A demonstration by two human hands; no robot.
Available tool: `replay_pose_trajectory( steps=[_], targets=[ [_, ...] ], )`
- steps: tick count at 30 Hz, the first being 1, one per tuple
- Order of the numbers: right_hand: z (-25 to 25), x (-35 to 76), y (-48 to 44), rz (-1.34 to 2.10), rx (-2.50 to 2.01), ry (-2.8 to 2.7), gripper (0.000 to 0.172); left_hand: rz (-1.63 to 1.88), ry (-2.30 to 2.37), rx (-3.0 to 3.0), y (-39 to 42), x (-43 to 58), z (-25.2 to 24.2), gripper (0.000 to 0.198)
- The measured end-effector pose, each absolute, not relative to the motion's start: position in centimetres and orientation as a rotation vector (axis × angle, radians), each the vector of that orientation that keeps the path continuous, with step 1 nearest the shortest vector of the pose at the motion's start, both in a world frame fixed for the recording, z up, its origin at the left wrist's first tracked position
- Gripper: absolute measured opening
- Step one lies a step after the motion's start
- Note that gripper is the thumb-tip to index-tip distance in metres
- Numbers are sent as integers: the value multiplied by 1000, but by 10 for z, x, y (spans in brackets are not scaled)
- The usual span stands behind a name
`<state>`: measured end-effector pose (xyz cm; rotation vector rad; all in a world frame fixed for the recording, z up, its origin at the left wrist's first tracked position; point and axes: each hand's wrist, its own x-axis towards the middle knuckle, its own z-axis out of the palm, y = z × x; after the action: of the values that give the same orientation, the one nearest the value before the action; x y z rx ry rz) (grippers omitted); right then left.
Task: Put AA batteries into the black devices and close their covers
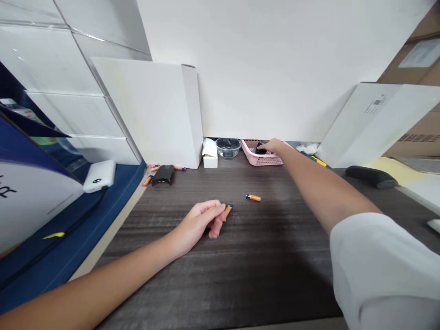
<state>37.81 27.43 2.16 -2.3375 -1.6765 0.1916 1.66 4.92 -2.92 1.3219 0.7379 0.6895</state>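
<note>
My left hand (208, 219) rests low over the dark table with thumb and fingers curled together. At its fingertips is an orange battery (228, 210) with a blue end, its lower part hidden by the fingers. A second orange battery (253, 197) lies on the wood a little to the right. My right arm stretches to the back, where my right hand (272, 145) reaches into a pink basket (263, 159). Its fingers are closed on a small black object (260, 147), whose kind I cannot make out.
A clear plastic bowl (228, 147) and a small white box (210, 153) stand left of the basket. Several batteries surround a black curved part (163, 174) at the back left. Yellow-and-black tool (318, 160) and black case (371, 177) lie right. White boxes (151, 105) border the table (240, 275).
</note>
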Motion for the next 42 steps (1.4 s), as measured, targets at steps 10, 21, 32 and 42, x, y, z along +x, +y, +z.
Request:
replay_pose_trajectory(
  steps=[10,21,32,42],
  targets=[
    [71,384,186,-431,-1896,-1607,75,886,875,1397,54,21,-28,33],
    [54,237,52,163,-1568,-1976,64,800,928,1852,33,16,1,59],
    [-6,242,59,709,-1441,-1834,42,931,855,1175,55,7,4,36],
    [-48,243,40,352,-1167,-2235,24,981,891,1256,48,16,-17,42]
  ],
)
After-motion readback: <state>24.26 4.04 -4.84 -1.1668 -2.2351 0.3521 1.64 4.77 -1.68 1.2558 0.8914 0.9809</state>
